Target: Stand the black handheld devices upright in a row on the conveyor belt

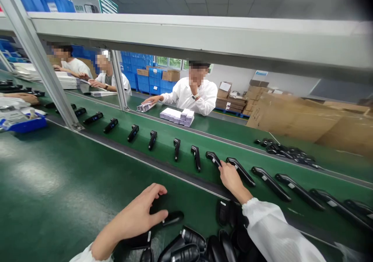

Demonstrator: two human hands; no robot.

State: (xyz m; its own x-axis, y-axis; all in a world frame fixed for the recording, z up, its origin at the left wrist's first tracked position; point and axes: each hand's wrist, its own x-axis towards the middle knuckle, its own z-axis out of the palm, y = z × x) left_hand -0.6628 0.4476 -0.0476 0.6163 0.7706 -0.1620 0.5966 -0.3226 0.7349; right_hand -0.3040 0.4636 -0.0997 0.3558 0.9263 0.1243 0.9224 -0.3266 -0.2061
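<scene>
My right hand (230, 176) reaches over the conveyor belt, its fingers closed round the lower end of a black handheld device (212, 158). That device is angled, with a small white label, and looks like an infrared thermometer. Another black device (241, 172) lies just to the right of my fingers. My left hand (141, 209) hovers over the near green table with thumb and fingers apart, nothing held in it. Close to its thumb is a dark oval piece (174, 217). Below both hands sits a pile of black plastic pieces (189, 250), partly hidden by my right sleeve.
Similar devices lie in a row along the green belt (163, 153). A white shelf beam (186, 32) crosses overhead, held by metal posts (48, 60). Opposite, a co-worker (189, 93) sits by small boxes (177, 116). A blue tray (25, 124) stands left; more black items (287, 153) lie right.
</scene>
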